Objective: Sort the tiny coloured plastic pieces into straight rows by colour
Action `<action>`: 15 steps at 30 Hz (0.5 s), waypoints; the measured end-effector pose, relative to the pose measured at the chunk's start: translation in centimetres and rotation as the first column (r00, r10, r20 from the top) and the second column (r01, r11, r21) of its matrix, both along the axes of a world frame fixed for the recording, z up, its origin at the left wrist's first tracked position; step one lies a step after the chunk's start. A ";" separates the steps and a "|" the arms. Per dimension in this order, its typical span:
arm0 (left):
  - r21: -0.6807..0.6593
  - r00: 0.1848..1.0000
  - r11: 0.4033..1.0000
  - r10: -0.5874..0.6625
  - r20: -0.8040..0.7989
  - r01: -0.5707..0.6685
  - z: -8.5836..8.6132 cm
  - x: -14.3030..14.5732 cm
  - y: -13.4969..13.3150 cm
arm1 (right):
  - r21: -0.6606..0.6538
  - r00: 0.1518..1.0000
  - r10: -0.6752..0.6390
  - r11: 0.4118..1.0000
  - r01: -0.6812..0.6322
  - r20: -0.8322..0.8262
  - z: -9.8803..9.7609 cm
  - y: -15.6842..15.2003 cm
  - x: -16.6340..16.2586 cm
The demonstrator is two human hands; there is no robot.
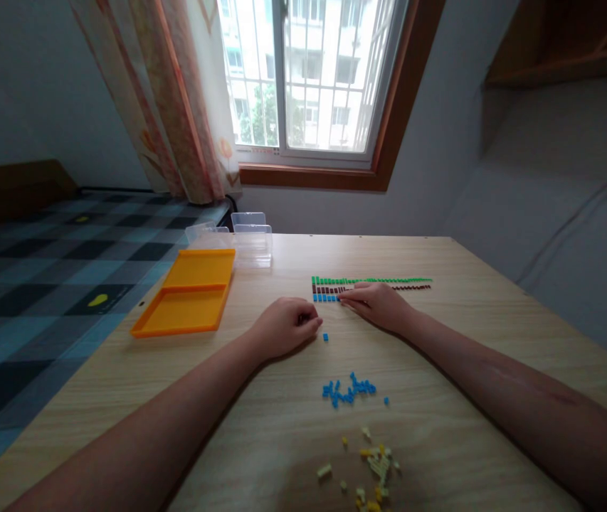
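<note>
My right hand (375,304) reaches to the end of a row of small blue bricks (325,299), its fingertips pinched together on a blue brick there. Beyond that row run a line of dark brown bricks (329,290), partly covered by the hand, and a long line of green bricks (346,281). Resting on the table to the left, my left hand (287,327) has its fingers curled in; whatever may be inside them is hidden. One loose blue brick (325,337) lies just right of its fingertips.
Nearer to me are a pile of blue bricks (350,390) and scattered yellow and cream bricks (381,466). An orange two-part tray (183,331) and clear plastic boxes (252,245) stand at the left of the wooden table (468,370). A bed (68,284) adjoins its left side.
</note>
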State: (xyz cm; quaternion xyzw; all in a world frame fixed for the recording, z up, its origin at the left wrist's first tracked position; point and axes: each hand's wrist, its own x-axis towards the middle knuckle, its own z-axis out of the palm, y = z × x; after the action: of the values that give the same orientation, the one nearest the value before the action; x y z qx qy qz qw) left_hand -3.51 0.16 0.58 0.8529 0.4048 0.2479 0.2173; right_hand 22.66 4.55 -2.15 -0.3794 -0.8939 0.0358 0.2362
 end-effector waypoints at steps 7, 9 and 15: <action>0.008 1.000 1.000 0.006 -0.009 -0.006 -0.2 0.0 0.1 | 0.036 0.996 0.030 0.999 -0.027 -0.083 0.1 -0.5 0.0; 0.014 1.000 1.000 0.006 -0.009 -0.006 -0.1 0.0 0.1 | 0.040 0.987 0.107 0.994 -0.103 -0.122 0.4 -1.2 -0.3; 0.005 1.000 1.000 0.015 -0.008 -0.015 0.0 0.0 0.0 | -0.061 0.920 0.375 0.922 -0.383 -0.118 1.6 -4.1 -1.9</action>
State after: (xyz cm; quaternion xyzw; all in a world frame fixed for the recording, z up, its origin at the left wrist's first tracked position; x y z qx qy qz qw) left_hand -3.47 0.13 0.59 0.8514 0.4114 0.2471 0.2118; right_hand 20.76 0.44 -0.53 -0.2061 -0.9346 0.1375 0.2551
